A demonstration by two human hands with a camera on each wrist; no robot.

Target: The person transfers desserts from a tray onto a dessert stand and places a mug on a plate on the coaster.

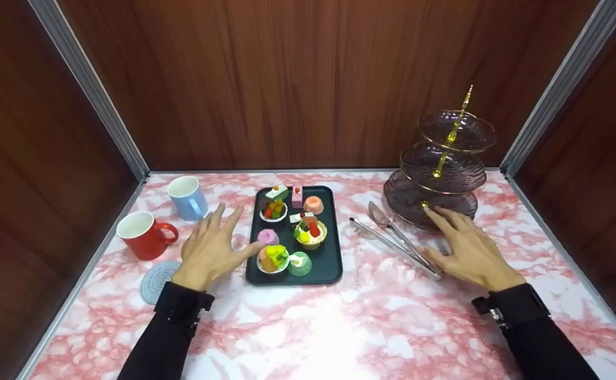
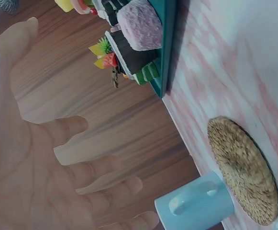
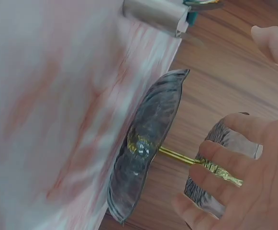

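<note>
My left hand (image 1: 214,253) hovers with fingers spread between the mugs and a dark green tray (image 1: 334,264). A woven coaster (image 2: 244,170) lies beneath it, mostly covered by the hand in the head view. On the tray are several small toy-like cakes, among them a fruit tart (image 1: 310,232), a green cake (image 1: 300,264) and a pink cake (image 1: 297,196). My right hand (image 1: 468,250), fingers extended and holding nothing, is over the table by metal tongs (image 1: 400,243). Its fingertips overlap the bottom plate of a three-tier cake stand (image 1: 442,169) in the head view.
A red mug (image 1: 144,237) and a light blue mug (image 1: 186,198) stand at the left. In front of the red mug lies a grey round coaster (image 1: 157,282). Wood-patterned panels (image 1: 308,84) enclose the pink marbled table (image 1: 308,327) at the back and both sides.
</note>
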